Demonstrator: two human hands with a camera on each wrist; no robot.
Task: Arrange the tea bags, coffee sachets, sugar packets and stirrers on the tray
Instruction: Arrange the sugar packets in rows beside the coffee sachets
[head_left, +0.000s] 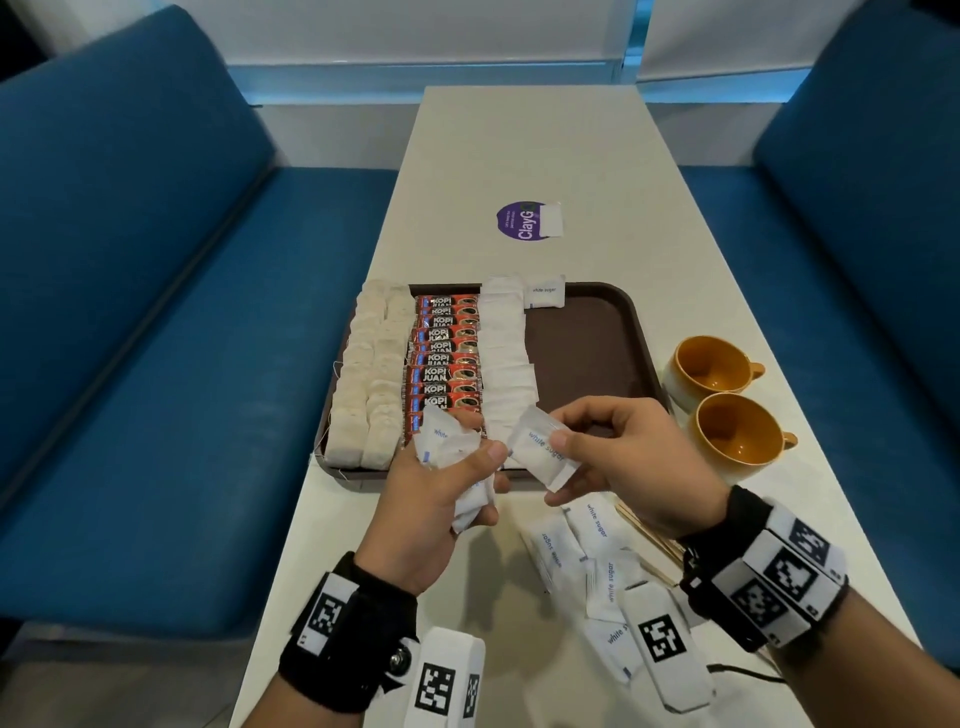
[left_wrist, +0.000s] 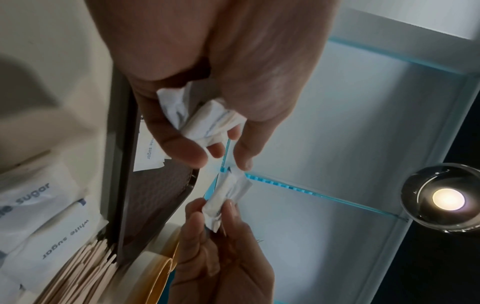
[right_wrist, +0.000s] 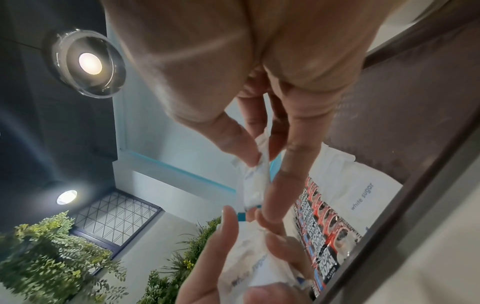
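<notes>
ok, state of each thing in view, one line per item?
left hand: grips a bunch of sugar packets
right hand: pinches one sugar packet
tray: right part bare
tea bags: lined up on tray, left side
coffee sachets: in a column on tray
loose sugar packets: on the table, off tray
stirrers: on the table, off tray
cups: upright, empty

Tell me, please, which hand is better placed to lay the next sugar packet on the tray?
The right hand: it pinches a single sugar packet just above the tray's near edge, beside the bare part. The left hand grips a bunch of packets.
</notes>
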